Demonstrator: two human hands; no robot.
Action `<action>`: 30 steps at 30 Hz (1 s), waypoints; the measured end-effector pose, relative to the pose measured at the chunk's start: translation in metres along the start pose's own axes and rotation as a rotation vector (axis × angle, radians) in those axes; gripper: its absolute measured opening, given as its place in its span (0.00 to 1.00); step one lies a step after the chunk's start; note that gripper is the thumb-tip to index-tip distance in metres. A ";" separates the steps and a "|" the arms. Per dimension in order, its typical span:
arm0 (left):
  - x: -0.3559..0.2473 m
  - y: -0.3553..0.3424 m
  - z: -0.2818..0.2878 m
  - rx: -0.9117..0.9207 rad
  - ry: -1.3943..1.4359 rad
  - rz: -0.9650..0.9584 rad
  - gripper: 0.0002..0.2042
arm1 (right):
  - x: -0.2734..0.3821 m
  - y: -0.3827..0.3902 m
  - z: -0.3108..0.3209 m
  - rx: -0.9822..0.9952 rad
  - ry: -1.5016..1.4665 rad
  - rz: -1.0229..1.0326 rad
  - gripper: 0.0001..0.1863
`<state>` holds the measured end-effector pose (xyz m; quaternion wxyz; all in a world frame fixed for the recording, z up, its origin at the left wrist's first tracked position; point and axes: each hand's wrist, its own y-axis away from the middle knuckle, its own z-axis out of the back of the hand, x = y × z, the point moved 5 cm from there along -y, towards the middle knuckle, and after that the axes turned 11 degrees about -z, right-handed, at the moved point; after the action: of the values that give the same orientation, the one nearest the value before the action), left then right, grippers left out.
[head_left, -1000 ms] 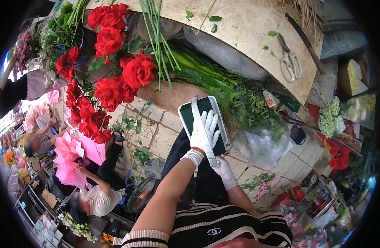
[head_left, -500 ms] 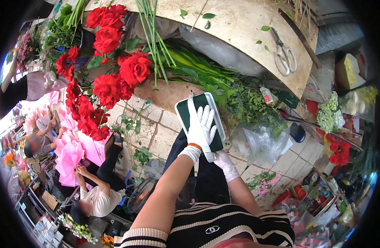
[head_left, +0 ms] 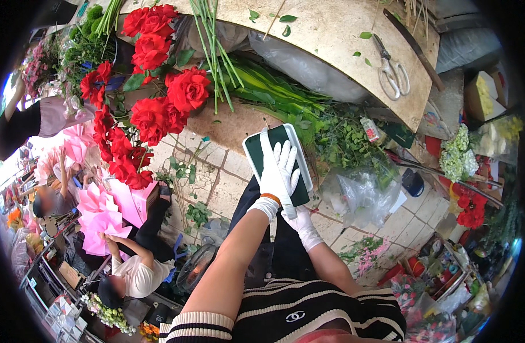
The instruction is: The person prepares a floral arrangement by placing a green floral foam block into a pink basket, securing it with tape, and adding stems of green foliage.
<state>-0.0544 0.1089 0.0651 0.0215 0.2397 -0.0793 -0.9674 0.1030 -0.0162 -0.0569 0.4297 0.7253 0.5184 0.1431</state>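
A dark green rectangular block (head_left: 278, 136), which looks like floral foam, lies in a shallow white tray (head_left: 301, 154) over my lap. Lengthwise across the block runs a white strip (head_left: 266, 150), like tape. My left hand (head_left: 277, 176), in a white glove with an orange band at the wrist, lies flat over block and strip, fingers stretched out. At the near end, my gloved right hand (head_left: 301, 222) closes on the strip's lower end beside the tray. Its fingertips are partly hidden.
Ahead is a worktable (head_left: 325, 34) with white-handled scissors (head_left: 392, 74) and a long blade (head_left: 412, 48). Red roses (head_left: 159, 108) stand at left. Cut greenery (head_left: 354, 143) and clear plastic wrap (head_left: 365, 194) lie at right. A co-worker (head_left: 138, 268) handles pink paper (head_left: 99, 217) at lower left.
My right hand has come up and inward to the strip's lower end, which stuck out loose before. My left hand stays flat on the block. The co-worker's pink paper has shifted.
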 end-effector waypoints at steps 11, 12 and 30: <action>-0.007 0.002 0.000 -0.101 -0.033 -0.023 0.31 | -0.001 -0.021 0.043 0.250 -0.263 -0.047 0.19; -0.007 0.003 0.000 -0.108 -0.058 -0.023 0.31 | -0.002 -0.026 0.041 0.333 -0.282 -0.077 0.20; 0.003 0.009 -0.019 -0.079 -0.089 0.004 0.31 | 0.145 0.054 -0.213 -0.194 1.542 1.204 0.11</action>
<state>-0.0481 0.0969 0.0490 0.0293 0.1954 -0.0423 -0.9794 0.0595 0.2068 0.0760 -0.1135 0.5376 0.1867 0.8144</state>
